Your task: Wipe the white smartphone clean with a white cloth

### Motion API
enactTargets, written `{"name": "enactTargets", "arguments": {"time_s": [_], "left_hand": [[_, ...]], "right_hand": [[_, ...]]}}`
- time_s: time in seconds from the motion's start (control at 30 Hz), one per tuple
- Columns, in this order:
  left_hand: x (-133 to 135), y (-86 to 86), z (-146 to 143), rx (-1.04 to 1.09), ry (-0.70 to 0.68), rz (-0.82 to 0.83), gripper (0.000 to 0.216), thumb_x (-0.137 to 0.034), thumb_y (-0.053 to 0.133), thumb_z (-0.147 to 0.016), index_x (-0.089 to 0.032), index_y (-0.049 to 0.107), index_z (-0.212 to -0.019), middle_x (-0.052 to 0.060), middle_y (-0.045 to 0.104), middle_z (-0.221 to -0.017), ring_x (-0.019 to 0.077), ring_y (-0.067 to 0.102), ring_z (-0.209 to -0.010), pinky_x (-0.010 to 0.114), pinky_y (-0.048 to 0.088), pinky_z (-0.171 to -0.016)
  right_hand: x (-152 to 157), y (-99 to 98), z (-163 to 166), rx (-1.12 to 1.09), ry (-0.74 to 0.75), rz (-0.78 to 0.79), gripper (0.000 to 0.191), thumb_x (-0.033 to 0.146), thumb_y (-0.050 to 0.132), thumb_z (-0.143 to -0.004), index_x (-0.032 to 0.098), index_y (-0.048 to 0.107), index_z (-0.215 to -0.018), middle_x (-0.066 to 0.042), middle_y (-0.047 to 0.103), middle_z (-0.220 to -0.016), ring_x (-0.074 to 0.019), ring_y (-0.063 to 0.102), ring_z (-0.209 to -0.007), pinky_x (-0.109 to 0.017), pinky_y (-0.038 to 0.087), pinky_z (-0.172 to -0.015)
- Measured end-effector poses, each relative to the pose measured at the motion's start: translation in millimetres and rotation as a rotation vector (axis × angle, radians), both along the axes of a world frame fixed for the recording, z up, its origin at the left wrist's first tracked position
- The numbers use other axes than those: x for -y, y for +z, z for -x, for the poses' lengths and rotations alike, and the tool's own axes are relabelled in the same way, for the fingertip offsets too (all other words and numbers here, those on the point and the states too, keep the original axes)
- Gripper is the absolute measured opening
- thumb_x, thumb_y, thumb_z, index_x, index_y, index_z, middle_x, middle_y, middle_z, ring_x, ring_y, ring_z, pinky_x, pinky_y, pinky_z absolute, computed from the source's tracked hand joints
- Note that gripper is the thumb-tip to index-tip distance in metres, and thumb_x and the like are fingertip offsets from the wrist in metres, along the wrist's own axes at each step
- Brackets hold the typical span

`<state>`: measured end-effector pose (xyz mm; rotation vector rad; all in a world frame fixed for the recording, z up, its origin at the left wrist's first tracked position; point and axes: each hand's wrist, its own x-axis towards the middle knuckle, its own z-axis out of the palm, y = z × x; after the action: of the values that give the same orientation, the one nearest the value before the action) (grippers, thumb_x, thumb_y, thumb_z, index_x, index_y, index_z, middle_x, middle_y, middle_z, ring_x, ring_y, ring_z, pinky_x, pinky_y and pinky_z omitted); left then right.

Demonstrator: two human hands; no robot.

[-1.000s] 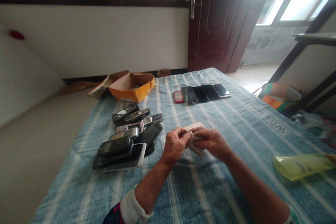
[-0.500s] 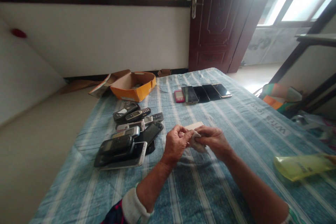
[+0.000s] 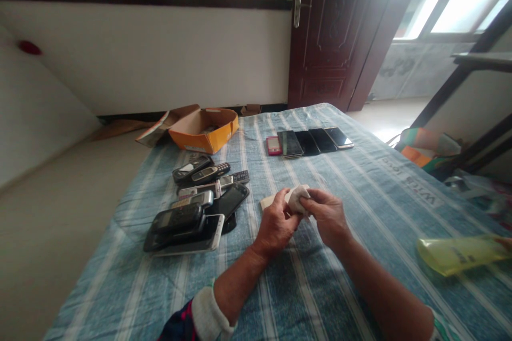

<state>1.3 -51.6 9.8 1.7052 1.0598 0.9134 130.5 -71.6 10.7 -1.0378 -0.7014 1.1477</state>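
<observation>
Pale slab (image 3: 267, 202): we are holding it just above the striped cover (image 3: 384, 213).
Left hand (image 3: 276, 226): we are gripping the slab, fingers bent around it.
Right hand (image 3: 330, 218): we are pinching a white wad (image 3: 299, 200), fingertips nearly together.
Phone pile (image 3: 176, 224): lying to our left.
Orange box (image 3: 200, 143): standing open beyond.

The cloth (image 3: 384, 224) is blue with pale stripes. The tissue (image 3: 296, 199) is white, the held flat object (image 3: 268, 202) cream. The heaped phones (image 3: 180, 221) are mostly black, some silver; the row of phones (image 3: 308, 144) black. The box (image 3: 200, 143) is orange outside, brown inside; the bag (image 3: 452, 257) yellow-green, the door (image 3: 328, 26) dark reddish brown, the cuff (image 3: 212, 313) off-white.
</observation>
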Motion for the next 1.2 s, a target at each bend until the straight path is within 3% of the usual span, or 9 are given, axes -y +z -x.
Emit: {"name": "enactTargets", "arguments": {"time_s": [0.23, 0.4, 0.53, 0.7, 0.83, 0.93, 1.03, 1.1, 1.2], "left_hand": [[-1, -2.5, 5, -0.217, 0.126, -0.414, 0.041, -0.006, 0.052, -0.074, -0.020, 0.058, -0.112, 0.004, 0.069, -0.096, 0.0190, 0.065, -0.089, 0.030, 0.052, -0.082], [-2, -5.9, 7, -0.237, 0.130, -0.558, 0.041, -0.003, 0.048, -0.075, -0.019, 0.058, -0.111, 0.006, 0.068, -0.102, 0.0195, 0.064, -0.096, 0.033, 0.051, -0.087], [0, -1.3, 6, -0.205, 0.097, -0.544, 0.041, -0.004, 0.049, -0.071, -0.018, 0.059, -0.108, 0.006, 0.068, -0.100, 0.0196, 0.064, -0.094, 0.032, 0.053, -0.085], [6, 12.2, 4, -0.131, 0.076, -0.348, 0.032, -0.019, 0.060, -0.075, -0.017, 0.060, -0.108, 0.006, 0.068, -0.097, 0.0166, 0.065, -0.080, 0.028, 0.055, -0.075], [3, 13.5, 4, -0.068, 0.047, -0.310, 0.023, -0.026, 0.058, -0.082, -0.016, 0.064, -0.102, 0.007, 0.066, -0.094, 0.0160, 0.065, -0.080, 0.025, 0.055, -0.068], [-4, 10.9, 8, -0.060, 0.082, -0.326, 0.019, -0.027, 0.058, -0.083, -0.015, 0.065, -0.096, 0.008, 0.065, -0.093, 0.0154, 0.065, -0.076, 0.024, 0.054, -0.064], [-16, 8.8, 15, -0.137, 0.157, -0.378, 0.016, -0.025, 0.056, -0.084, -0.015, 0.064, -0.094, 0.008, 0.065, -0.094, 0.0160, 0.065, -0.077, 0.026, 0.055, -0.067], [-24, 7.3, 21, -0.246, 0.180, -0.429, 0.015, -0.019, 0.055, -0.082, -0.016, 0.065, -0.093, 0.009, 0.066, -0.097, 0.0178, 0.065, -0.084, 0.030, 0.055, -0.075], [-32, 5.4, 29, -0.444, 0.138, -0.476, 0.017, -0.013, 0.060, -0.074, -0.017, 0.066, -0.089, 0.008, 0.068, -0.098, 0.0222, 0.064, -0.093, 0.038, 0.051, -0.088]], "right_hand": [[2, 0.8, -3, -0.174, 0.139, 0.056, 0.025, 0.030, 0.082, -0.059, 0.017, 0.074, -0.079, -0.002, 0.071, -0.077, -0.0137, 0.062, -0.068, -0.026, 0.048, -0.065], [3, 3.5, -10, -0.218, 0.258, 0.121, 0.028, 0.031, 0.082, -0.059, 0.017, 0.073, -0.082, -0.002, 0.071, -0.076, -0.0163, 0.064, -0.068, -0.034, 0.054, -0.068], [2, 1.8, -15, -0.249, 0.301, 0.131, 0.027, 0.031, 0.081, -0.060, 0.017, 0.071, -0.081, -0.002, 0.071, -0.073, -0.0162, 0.064, -0.066, -0.035, 0.056, -0.066], [0, -1.2, -19, -0.233, 0.319, 0.102, 0.025, 0.029, 0.082, -0.060, 0.016, 0.072, -0.080, -0.004, 0.072, -0.075, -0.0152, 0.065, -0.066, -0.029, 0.053, -0.064], [-3, -1.8, -24, -0.133, 0.220, 0.104, 0.024, 0.029, 0.082, -0.056, 0.015, 0.073, -0.074, -0.003, 0.070, -0.070, -0.0151, 0.062, -0.062, -0.030, 0.050, -0.063], [-5, -2.1, -30, 0.125, 0.042, 0.048, 0.020, 0.031, 0.078, -0.061, 0.018, 0.073, -0.075, -0.002, 0.069, -0.070, -0.0164, 0.061, -0.063, -0.031, 0.049, -0.064], [-6, -5.1, -35, 0.656, -0.178, -0.142, 0.012, 0.029, 0.069, -0.074, 0.023, 0.073, -0.083, -0.004, 0.070, -0.085, -0.0199, 0.062, -0.079, -0.034, 0.049, -0.076], [-6, -9.2, -35, 1.004, -0.194, -0.276, 0.017, 0.023, 0.056, -0.084, 0.024, 0.072, -0.091, -0.005, 0.069, -0.095, -0.0202, 0.061, -0.088, -0.033, 0.047, -0.082], [-3, -15.8, -24, 1.354, -0.071, -0.369, 0.035, 0.011, 0.038, -0.090, 0.023, 0.068, -0.105, -0.007, 0.067, -0.097, -0.0193, 0.059, -0.092, -0.029, 0.046, -0.081]]}}
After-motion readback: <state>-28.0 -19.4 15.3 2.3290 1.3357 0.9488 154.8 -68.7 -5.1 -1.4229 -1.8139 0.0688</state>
